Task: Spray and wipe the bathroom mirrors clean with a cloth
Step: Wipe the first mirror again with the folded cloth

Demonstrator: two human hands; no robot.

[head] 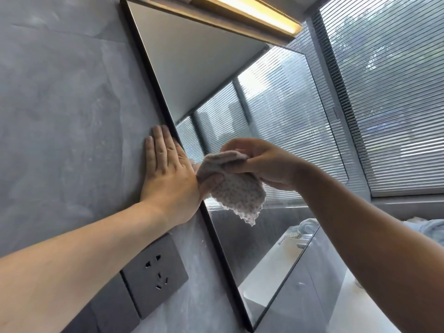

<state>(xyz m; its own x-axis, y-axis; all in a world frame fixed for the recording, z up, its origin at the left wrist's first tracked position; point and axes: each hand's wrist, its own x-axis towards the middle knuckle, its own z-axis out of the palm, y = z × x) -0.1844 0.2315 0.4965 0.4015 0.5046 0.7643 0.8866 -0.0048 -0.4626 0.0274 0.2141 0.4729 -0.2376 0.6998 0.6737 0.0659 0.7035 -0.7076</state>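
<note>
Hidden or unclear: the right hand's (266, 162) fingertips are buried in the cloth (235, 191). Can't tell if the cloth actually touches the glass of the mirror (240, 111). The left thumb tip sits at the cloth's lower edge, contact unclear. The mirror's lower corner runs off the bottom of the view and its top tucks under a lit light strip (252, 15). Both forearms are cut off by the frame edges. The items reflected low in the mirror are too blurry to name.

Cloth: pale, dotted, bunched up in front of the mirror's left part, just inside its dark left frame edge. A loose ragged corner hangs down below the right hand. The right hand's fingers (242, 146) curl over the top of the bunch and the thumb pinches it from below, a firm grip.

Left hand (168, 174): flat, palm on the grey wall (60, 104) right at the mirror's left edge, its fingers (163, 145) straight, together, pointing up, holding nothing. Its thumb side overlaps the frame edge.

Arms: the left forearm comes up from lower left, passing over a grey socket (155, 272) on the wall left of the mirror. The right forearm reaches in from lower right, wrist bent toward the glass.

Right of the mirror: a window with slatted blinds (396, 92), a white bench (355, 308) below, a pale blue fabric heap (427, 229) on it.
</note>
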